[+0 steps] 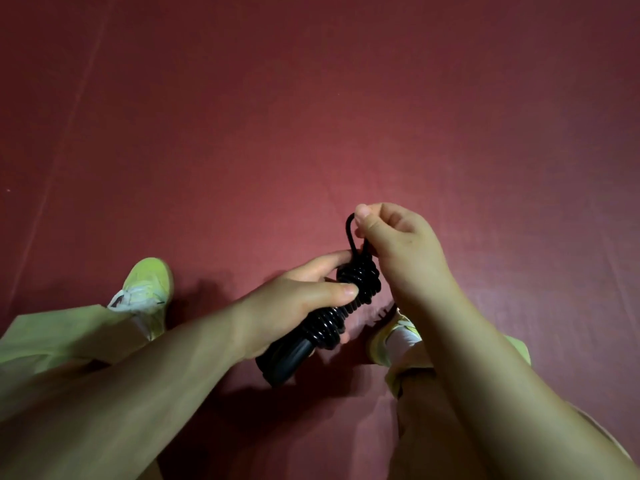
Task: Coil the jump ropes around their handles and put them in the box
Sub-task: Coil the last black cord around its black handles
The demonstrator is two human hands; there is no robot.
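Clearly the glossy black plastic jump rope (332, 317), coiled tightly round its black cylindrical handles (284, 362), sits low and centre in the scene, above the dark red floor (311, 116). The left hand (294, 306) grips the bundle, thumb pressing the coils. The right hand (398, 244) pinches a small end loop (351, 233) at the far end of the bundle. If that pinch slips, the springy cord likely unwinds; a loosened left thumb would let turns slide off. No box is in view, so the carry to it is another chance for a poorly tucked end to spring loose.
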